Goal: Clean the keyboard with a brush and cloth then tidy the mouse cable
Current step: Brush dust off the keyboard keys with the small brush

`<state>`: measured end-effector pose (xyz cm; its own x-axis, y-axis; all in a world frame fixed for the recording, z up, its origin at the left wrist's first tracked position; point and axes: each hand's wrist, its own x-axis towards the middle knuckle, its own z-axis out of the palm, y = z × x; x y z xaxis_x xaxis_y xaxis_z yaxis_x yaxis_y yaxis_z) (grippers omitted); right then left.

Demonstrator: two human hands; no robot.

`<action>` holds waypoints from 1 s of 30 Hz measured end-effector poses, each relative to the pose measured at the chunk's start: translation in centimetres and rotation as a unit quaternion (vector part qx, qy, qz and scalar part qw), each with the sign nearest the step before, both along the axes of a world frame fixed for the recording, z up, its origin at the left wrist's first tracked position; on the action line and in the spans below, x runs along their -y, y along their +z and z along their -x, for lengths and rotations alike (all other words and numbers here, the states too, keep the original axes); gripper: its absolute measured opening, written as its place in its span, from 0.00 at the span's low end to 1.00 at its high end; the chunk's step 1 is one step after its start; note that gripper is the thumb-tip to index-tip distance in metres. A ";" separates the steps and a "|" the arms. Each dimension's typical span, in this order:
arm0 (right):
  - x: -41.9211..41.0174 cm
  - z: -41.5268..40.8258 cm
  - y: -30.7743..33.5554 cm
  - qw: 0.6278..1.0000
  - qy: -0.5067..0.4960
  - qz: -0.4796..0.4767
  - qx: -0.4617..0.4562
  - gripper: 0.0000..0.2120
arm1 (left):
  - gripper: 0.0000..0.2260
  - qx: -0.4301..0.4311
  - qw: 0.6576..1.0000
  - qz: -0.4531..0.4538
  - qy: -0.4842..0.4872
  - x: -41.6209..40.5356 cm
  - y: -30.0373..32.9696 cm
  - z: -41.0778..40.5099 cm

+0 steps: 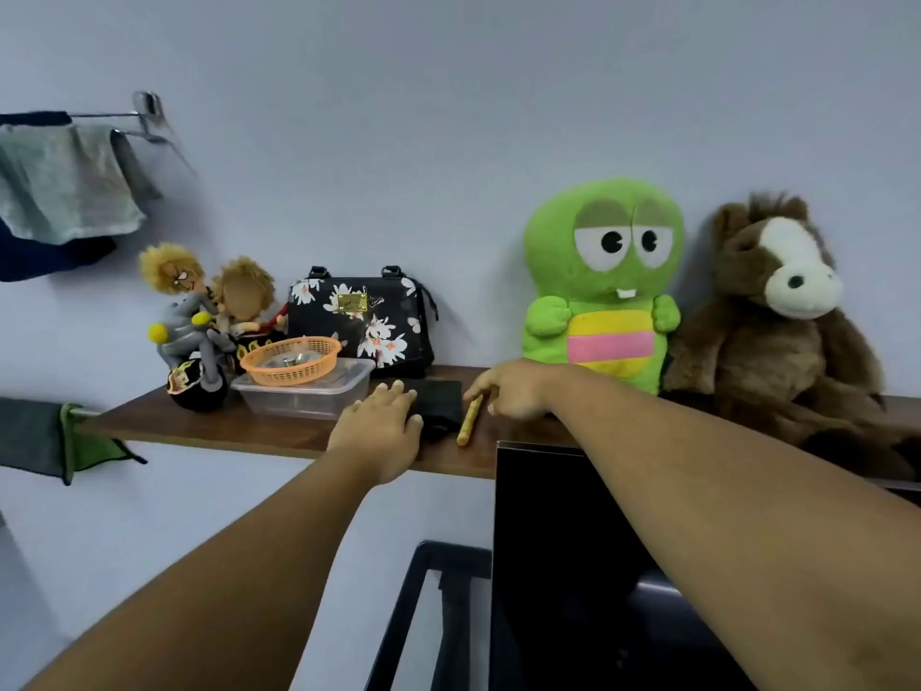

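Observation:
Both my arms reach up to a brown wooden shelf (209, 431) on the wall. A dark folded cloth (441, 401) lies near the shelf's front edge. My left hand (381, 426) rests flat with fingers spread on the cloth's left part. A yellowish brush handle (469, 421) lies just right of the cloth. My right hand (508, 389) is over its far end, with fingers curled around the tip. The keyboard, mouse and cable are out of view.
On the shelf stand two dolls on a toy motorbike (199, 321), an orange basket (290, 360) on a clear plastic box (304, 396), a floral handbag (361, 319), a green plush toy (600, 286) and a brown plush horse (777, 316). A dark monitor (573, 566) stands below. Towels hang at left (65, 187).

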<state>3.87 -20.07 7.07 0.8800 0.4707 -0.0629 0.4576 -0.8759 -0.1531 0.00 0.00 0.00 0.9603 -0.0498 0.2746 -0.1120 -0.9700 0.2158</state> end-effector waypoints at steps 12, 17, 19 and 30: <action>-0.8 -1.8 -0.6 0.992 0.038 0.098 0.064 0.15 | 0.24 0.007 1.000 -0.021 0.011 0.0 -1.6 -0.4; -0.8 -2.1 -0.4 0.984 0.051 0.154 0.068 0.15 | 0.24 0.005 1.000 -0.024 0.017 0.0 -1.5 -0.3; -0.6 -2.2 -0.3 0.982 0.059 0.163 0.071 0.13 | 0.24 0.006 1.000 -0.023 0.018 0.1 -1.5 -0.3; 2.0 0.1 0.8 0.972 0.048 -0.047 0.224 0.07 | 0.24 0.035 0.999 0.000 0.015 0.8 -0.1 0.6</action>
